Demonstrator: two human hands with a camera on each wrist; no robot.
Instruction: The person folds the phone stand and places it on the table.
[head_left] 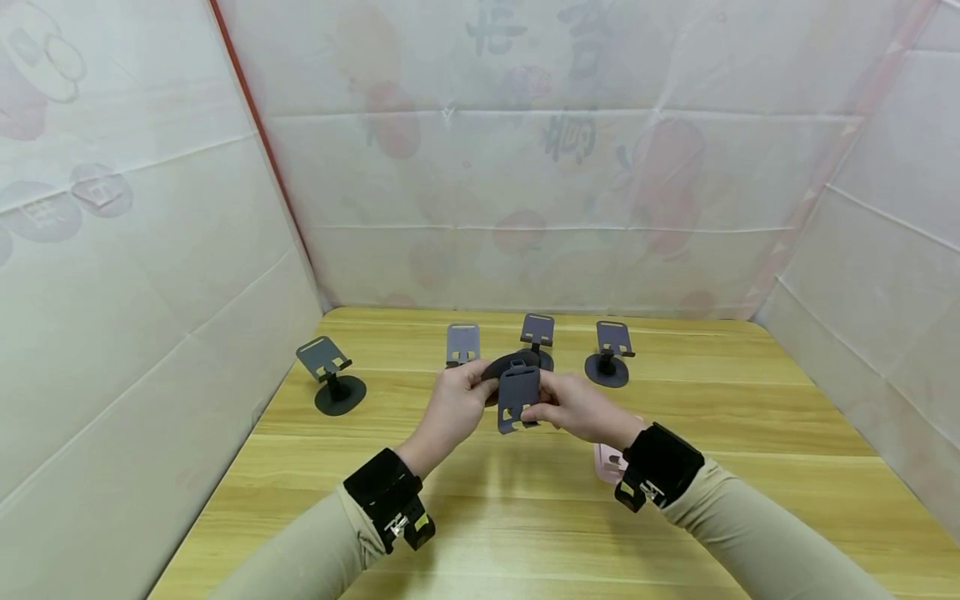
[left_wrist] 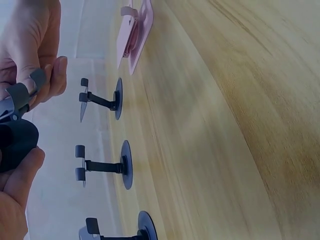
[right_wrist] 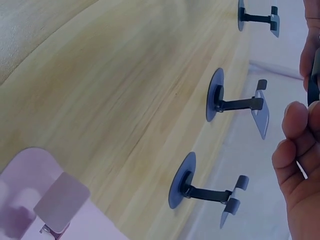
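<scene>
Above the middle of the wooden table [head_left: 525,517], both hands hold one dark grey phone stand [head_left: 516,392]. My left hand [head_left: 480,385] grips its round black base [head_left: 497,369], and my right hand [head_left: 536,408] pinches the edge of the tilted grey plate. The left wrist view shows the base [left_wrist: 15,142] between my left hand [left_wrist: 17,185] below and my right hand's fingers [left_wrist: 37,45] above. In the right wrist view only my right hand's curled fingers [right_wrist: 297,160] show at the right edge.
Several more dark stands are upright on the table: one at the left [head_left: 331,375] and three in a back row [head_left: 462,343], [head_left: 537,333], [head_left: 611,354]. A pink stand [head_left: 609,460] lies flat under my right wrist. White sheet walls [head_left: 135,275] enclose three sides.
</scene>
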